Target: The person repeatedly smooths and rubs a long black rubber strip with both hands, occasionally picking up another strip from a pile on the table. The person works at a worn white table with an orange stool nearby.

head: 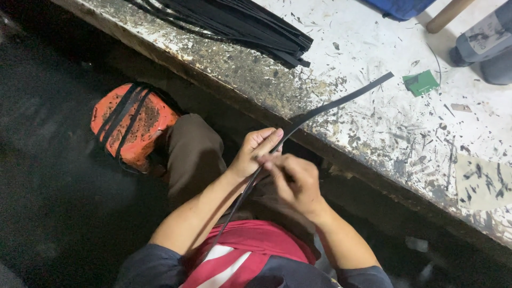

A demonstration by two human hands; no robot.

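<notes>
Basically, both hands pinch the long thin black rubber strip (298,121) mid-frame, left hand (255,152) closed around it, right hand (294,180) fingertips nipping it; best kept taut, its far end resting on the scratched white worktable (373,128) upper right.

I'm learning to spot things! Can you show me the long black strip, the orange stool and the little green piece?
long black strip (341,99), head view, middle of its length over the table.
orange stool (151,125), head view, bare seat top.
green piece (421,82), head view, its centre.
</notes>
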